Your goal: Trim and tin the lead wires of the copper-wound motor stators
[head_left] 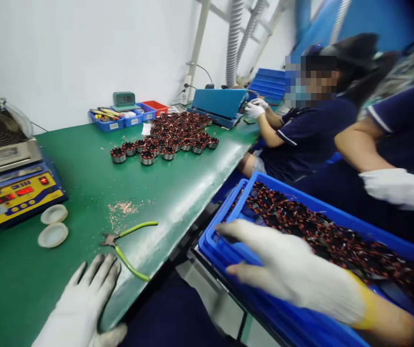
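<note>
Green surface [80,178] against a white wall [65,58]; copper-wound rings [174,135] stand grouped toward the back, with wire scraps [123,208] nearer. Left hand [87,294], gloved, rests palm down with fingers extended beside pliers [112,240], gripping nothing visible. Right hand [282,265], gloved and blurred, extends over the near side of a blue crate [318,206] holding similar wound parts [300,226]; its fingers are spread, and contact with the crate cannot be told. Judged step: a reach at the crate, with no grasp made. Taking a part would call for lowering the right fingers and closing them around one piece, clear of loose wire ends.
</note>
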Motion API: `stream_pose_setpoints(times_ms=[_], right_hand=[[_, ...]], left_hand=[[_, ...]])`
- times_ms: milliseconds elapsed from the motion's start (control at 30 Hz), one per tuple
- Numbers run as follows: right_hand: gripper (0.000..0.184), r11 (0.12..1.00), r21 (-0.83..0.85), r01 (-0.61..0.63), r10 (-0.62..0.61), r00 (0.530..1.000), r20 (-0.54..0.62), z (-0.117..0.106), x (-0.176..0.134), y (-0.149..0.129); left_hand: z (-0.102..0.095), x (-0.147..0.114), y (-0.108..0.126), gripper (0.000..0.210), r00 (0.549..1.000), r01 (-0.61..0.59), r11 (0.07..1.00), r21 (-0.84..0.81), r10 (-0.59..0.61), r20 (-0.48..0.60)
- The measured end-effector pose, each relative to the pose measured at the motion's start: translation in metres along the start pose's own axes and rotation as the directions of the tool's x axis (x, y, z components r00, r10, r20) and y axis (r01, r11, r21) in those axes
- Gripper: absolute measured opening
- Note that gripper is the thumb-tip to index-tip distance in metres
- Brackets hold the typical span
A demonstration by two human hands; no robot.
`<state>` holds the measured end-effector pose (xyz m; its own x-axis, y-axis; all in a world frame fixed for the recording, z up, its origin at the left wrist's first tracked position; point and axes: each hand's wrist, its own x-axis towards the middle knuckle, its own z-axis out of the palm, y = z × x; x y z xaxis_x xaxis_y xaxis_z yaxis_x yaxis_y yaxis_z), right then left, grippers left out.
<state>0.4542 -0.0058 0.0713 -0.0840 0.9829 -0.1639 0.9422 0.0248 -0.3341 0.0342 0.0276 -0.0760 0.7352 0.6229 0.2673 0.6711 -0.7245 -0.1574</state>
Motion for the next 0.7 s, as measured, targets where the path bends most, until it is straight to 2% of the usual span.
stream_pose_setpoints(times_ms=[67, 100, 200, 300, 333, 400, 467, 533, 567, 633, 700], right_hand=[[0.068, 0.966, 0.049, 0.252, -0.257, 0.953, 0.162, 0.018, 0.034, -0.049], [0.075, 0.952, 0.037, 0.305, -0.306, 0.928, 0.212, 0.029, 0.052, -0.072], [0.085, 0.92, -0.07, 0.386, -0.362, 0.904, 0.228, 0.062, 0.101, -0.119], [0.081, 0.901, -0.066, 0.429, -0.393, 0.871, 0.295, 0.082, 0.133, -0.133], [0.084, 0.898, -0.039, 0.438, -0.404, 0.855, 0.325, 0.083, 0.14, -0.132], [0.089, 0.898, 0.047, 0.438, -0.427, 0.838, 0.34, 0.076, 0.149, -0.125], [0.089, 0.909, 0.155, 0.386, -0.415, 0.869, 0.27, 0.061, 0.156, -0.109], [0.084, 0.914, 0.274, 0.299, -0.345, 0.929, 0.138, 0.039, 0.161, -0.085], [0.08, 0.913, 0.322, 0.251, -0.284, 0.957, 0.059, 0.028, 0.163, -0.072], [0.071, 0.91, 0.38, 0.166, -0.142, 0.986, -0.088, 0.008, 0.165, -0.043], [0.064, 0.913, 0.395, 0.103, -0.033, 0.983, -0.18, -0.004, 0.16, -0.021]], left_hand=[[-0.006, 0.027, 0.0, 0.091, 0.999, 0.041, 0.999, 0.025, -0.041, 0.008], [-0.007, 0.039, -0.001, 0.088, 0.999, 0.05, 0.998, 0.039, -0.05, 0.0], [-0.002, 0.056, -0.004, 0.088, 0.996, 0.092, 0.995, 0.044, -0.091, -0.024], [0.015, 0.042, 0.0, 0.099, 0.974, 0.223, 0.974, 0.032, -0.221, -0.057], [0.022, 0.034, 0.002, 0.102, 0.961, 0.271, 0.962, 0.034, -0.268, -0.072], [0.035, 0.021, 0.004, 0.11, 0.964, 0.239, 0.971, 0.005, -0.236, -0.119], [0.044, 0.02, 0.004, 0.098, 0.992, 0.129, 0.989, -0.07, -0.129, 0.006], [0.046, 0.035, 0.003, 0.09, 0.989, 0.11, 0.986, -0.126, -0.096, 0.116], [0.045, 0.047, 0.002, 0.087, 0.982, 0.139, 0.982, -0.128, -0.119, 0.147], [0.04, 0.075, 0.002, 0.088, 0.975, 0.205, 0.974, -0.095, -0.194, 0.112], [0.038, 0.101, 0.005, 0.096, 0.955, 0.293, 0.945, -0.145, -0.297, -0.007]])
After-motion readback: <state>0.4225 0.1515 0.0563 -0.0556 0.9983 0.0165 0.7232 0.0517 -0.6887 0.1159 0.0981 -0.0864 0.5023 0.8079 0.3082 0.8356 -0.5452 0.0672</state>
